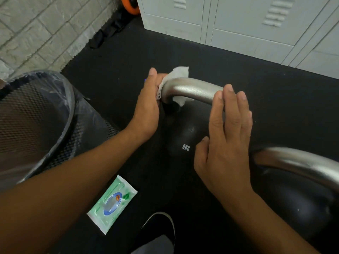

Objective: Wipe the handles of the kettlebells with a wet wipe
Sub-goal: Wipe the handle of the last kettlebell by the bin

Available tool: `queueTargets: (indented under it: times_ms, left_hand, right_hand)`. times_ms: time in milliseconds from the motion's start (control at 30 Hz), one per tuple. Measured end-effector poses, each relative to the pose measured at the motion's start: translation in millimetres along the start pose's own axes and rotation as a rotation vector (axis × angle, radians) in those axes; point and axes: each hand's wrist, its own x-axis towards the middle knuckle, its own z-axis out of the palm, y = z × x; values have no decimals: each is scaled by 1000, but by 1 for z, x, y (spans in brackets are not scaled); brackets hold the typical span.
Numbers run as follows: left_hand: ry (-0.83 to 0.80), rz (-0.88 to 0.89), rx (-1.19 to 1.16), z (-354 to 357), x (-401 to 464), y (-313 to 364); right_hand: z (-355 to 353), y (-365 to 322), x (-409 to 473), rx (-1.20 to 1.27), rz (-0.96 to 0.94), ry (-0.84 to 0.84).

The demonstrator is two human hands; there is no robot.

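Observation:
A black kettlebell marked 8KG (185, 142) stands on the floor in the middle, its silver handle (192, 88) arching across the view. My left hand (146, 105) presses a white wet wipe (176, 74) around the handle's left bend. My right hand (227, 136) has straight fingers, and their tips rest on the handle's right end. A second kettlebell (293, 204) with a silver handle (300, 164) sits at the lower right, partly behind my right hand.
A green pack of wipes (111, 202) lies on the black floor by my shoe (159, 226). A mesh bin with a plastic liner (36, 116) stands at the left. White lockers (247, 24) line the back, a brick wall (36, 30) the left.

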Motion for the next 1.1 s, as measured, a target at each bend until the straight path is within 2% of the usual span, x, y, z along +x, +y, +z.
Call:
queueTargets:
  times_ms: [100, 300, 433, 667, 867, 1000, 1100]
  left_hand:
    - [14, 38, -1, 5, 3, 9]
    - [101, -130, 113, 2, 1, -6]
    - [50, -159, 236, -2, 7, -5]
    - [36, 222, 473, -3, -1, 21]
    - [-81, 603, 719, 8, -6, 34]
    - [-169, 734, 883, 27, -11, 41]
    - [-232, 806, 877, 42, -16, 39]
  right_hand:
    - [0, -1, 0, -12, 4, -4]
    - [-1, 1, -1, -35, -7, -8]
    - [0, 2, -1, -43, -16, -4]
    - [-1, 4, -3, -47, -22, -20]
    - [-6, -4, -2, 122, 34, -26]
    - [-9, -5, -1, 289, 61, 25]
    - [-11, -6, 0, 400, 82, 75]
